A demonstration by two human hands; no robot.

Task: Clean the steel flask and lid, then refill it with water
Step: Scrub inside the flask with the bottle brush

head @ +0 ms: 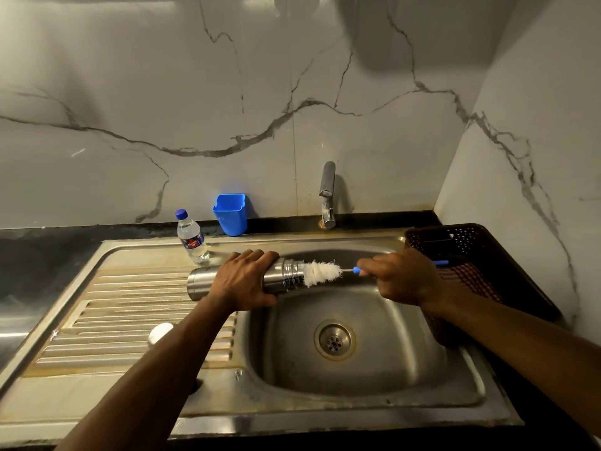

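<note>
The cylindrical brushed-steel flask (pixel 247 281) lies on its side at the centre of the frame, held in the air above the left rim of the stainless-steel sink (pixel 357 379). Its long axis runs left to right: the closed base points to the frame's left, over the ribbed draining board (pixel 130 307), and the threaded open mouth points right, over the basin. The left hand (pixel 244 281) grips it round the middle, fingers curled over the top and thumb beneath. Straight off the mouth, on the same line, is the white fluffy head of a bottle brush (pixel 322 273), its near end touching or just inside the mouth. The right hand (pixel 400 276) is clamped on the brush's thin blue handle, just right of the head. The two hands are apart, with the brush head between them, and the right hand is the one placed to drive the brush along the flask's axis.

I judge the inside scrub to be the step in hand, with rinsing and refilling undone. A white round object (pixel 161 332) on the draining board, partly behind the left forearm, may be the lid; I cannot tell.

Behind, a small clear plastic water bottle (pixel 192 237) with a blue cap bears a dark blue and red label, its writing too small to read. A blue plastic holder (pixel 230 214) and a steel tap (pixel 327 193) stand by the wall; a dark perforated basket (pixel 461 239) sits at right.
</note>
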